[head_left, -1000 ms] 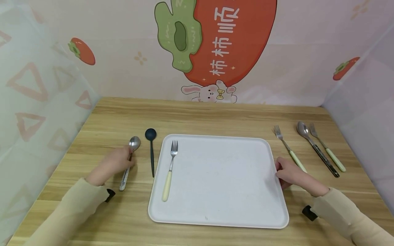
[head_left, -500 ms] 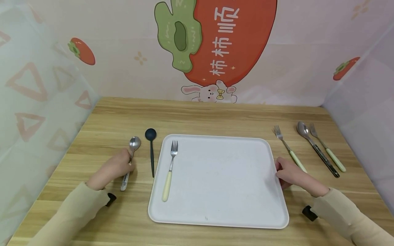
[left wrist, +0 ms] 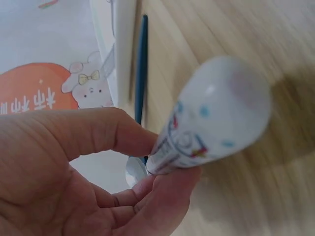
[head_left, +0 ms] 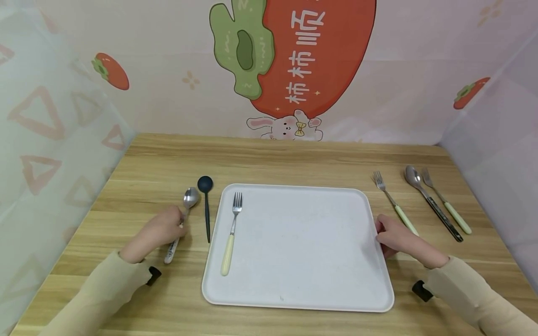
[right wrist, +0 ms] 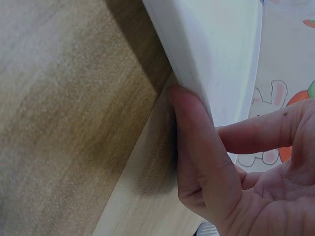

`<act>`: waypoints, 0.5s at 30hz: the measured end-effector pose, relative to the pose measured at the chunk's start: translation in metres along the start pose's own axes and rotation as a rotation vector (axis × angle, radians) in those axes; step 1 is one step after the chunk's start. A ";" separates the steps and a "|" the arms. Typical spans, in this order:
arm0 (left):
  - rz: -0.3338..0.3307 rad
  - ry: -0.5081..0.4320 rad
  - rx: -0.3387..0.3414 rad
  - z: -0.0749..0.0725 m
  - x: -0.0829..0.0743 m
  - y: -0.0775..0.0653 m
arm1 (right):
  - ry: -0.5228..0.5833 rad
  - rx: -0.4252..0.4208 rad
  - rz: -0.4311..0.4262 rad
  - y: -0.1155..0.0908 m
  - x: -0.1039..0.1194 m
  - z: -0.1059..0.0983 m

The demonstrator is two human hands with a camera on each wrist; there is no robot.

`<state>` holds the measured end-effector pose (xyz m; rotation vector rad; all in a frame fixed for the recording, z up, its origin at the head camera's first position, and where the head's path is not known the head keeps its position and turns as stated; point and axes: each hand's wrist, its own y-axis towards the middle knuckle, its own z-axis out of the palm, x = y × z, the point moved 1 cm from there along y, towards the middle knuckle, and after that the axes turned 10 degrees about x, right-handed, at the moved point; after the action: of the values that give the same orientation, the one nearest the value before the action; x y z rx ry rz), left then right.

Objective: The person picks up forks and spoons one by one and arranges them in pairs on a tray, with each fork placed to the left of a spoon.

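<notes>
Between thumb and fingers, my left hand (head_left: 159, 231) pinches a metal spoon (head_left: 191, 198) by its handle, left of the tray. The left wrist view shows the thick white printed handle end (left wrist: 221, 108) close up, its bowl pointing away toward the back wall. My right hand (head_left: 395, 237) grips the right edge of a white rectangular tray (head_left: 302, 247). In the right wrist view, the thumb and fingers lie on either side of the tray's rim (right wrist: 179, 49). A fork (head_left: 227, 256) with a cream handle lies along the tray's left side.
A black spoon (head_left: 205, 185) lies between the held spoon and the tray. To the tray's right lie a green-handled fork (head_left: 402, 217), a dark-handled spoon (head_left: 437, 210) and another green-handled fork (head_left: 456, 214). A patterned wall (head_left: 168, 107) rises behind the wooden table (head_left: 269, 158).
The spoon's bowl has swung to the right, nearer the black spoon, as my left hand took it by the handle. My right hand and the tray have stayed in place.
</notes>
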<state>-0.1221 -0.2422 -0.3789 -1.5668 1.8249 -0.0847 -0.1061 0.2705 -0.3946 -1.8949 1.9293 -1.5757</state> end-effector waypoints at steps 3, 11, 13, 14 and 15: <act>0.007 0.008 0.007 0.000 -0.007 -0.003 | 0.000 0.001 0.002 0.000 0.000 0.000; 0.062 0.110 -0.006 0.001 -0.029 -0.006 | 0.002 0.000 0.003 0.001 -0.001 0.000; 0.079 0.127 -0.009 0.002 -0.036 -0.006 | 0.003 -0.001 0.007 0.001 -0.001 0.000; 0.088 0.135 -0.010 0.002 -0.039 -0.007 | 0.002 -0.001 0.008 0.001 -0.001 0.001; 0.092 0.141 -0.009 0.002 -0.042 -0.007 | 0.002 -0.002 0.009 0.001 -0.001 0.001</act>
<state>-0.1146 -0.2059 -0.3574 -1.5136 2.0061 -0.1479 -0.1066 0.2705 -0.3963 -1.8838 1.9379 -1.5743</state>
